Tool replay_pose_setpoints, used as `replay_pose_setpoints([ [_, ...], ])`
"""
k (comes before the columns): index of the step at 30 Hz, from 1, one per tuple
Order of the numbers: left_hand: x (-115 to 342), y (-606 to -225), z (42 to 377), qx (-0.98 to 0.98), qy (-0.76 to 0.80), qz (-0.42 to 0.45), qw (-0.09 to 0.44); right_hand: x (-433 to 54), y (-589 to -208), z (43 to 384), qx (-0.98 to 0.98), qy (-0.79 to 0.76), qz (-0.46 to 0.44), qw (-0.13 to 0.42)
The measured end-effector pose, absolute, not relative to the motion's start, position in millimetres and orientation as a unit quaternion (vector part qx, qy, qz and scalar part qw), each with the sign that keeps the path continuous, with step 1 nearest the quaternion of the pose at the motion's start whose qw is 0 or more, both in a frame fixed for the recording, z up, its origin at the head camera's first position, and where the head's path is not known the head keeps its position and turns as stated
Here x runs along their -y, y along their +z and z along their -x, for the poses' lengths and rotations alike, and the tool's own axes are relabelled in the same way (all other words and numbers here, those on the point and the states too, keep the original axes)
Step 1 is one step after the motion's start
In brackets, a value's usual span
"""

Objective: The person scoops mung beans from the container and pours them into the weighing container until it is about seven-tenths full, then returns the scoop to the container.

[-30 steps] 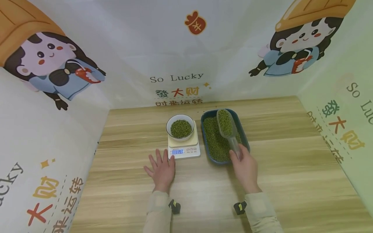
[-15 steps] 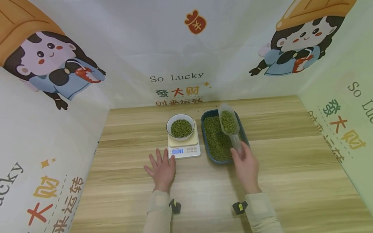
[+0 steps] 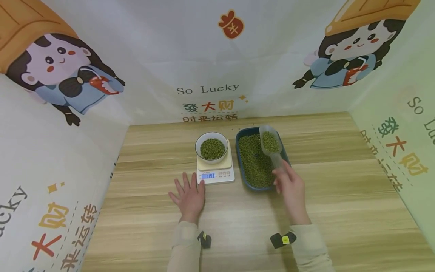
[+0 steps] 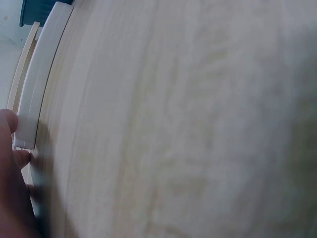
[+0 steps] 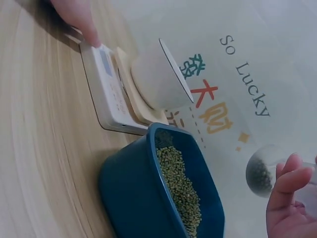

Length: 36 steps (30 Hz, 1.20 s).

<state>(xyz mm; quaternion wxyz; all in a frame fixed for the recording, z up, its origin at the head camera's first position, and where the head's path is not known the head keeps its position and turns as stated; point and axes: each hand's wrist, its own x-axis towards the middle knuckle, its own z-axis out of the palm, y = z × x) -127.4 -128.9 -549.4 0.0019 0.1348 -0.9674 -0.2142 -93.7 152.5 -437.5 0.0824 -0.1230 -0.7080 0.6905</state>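
Note:
My right hand grips the handle of a clear plastic scoop, held over the right side of a dark blue tub of mung beans. Some green beans lie in the scoop's bowl. In the right wrist view, curled fingers hold the scoop above the tub. Left of the tub, a white bowl with a dark rim, partly filled with mung beans, stands on a kitchen scale with a lit display. My left hand lies spread on the table, thumb at the scale's front left corner.
The wood-grain table runs up to a printed white cloth backdrop at the back and both sides. A few tiny bits lie behind the tub. A black wrist strap sits on my right cuff.
My right hand and the scoop have shifted slightly right, and the wrist has turned. The beans fill less of the scoop than before. My left hand, bowl and scale stay put.

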Motion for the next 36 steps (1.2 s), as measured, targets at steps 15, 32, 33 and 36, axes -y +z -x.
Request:
replay_pose_setpoints([
  [15,129.0,-548.2,126.8,0.966,-0.221,-0.132,0.0,-150.2,-422.0,98.9,0.673,0.725,0.087,0.119],
  [32,130.4,-549.8,126.6,0.967,-0.218,-0.134,-0.01,-123.8,-388.1,114.1,0.639,0.753,0.067,0.142],
  [33,130.2,-549.7,126.6,0.967,-0.218,-0.134,-0.01,-121.8,-386.6,114.8,0.64,0.753,0.065,0.138],
  [36,129.4,-548.9,126.6,0.967,-0.216,-0.137,-0.007,-116.8,-382.6,117.5,0.653,0.744,0.066,0.126],
])
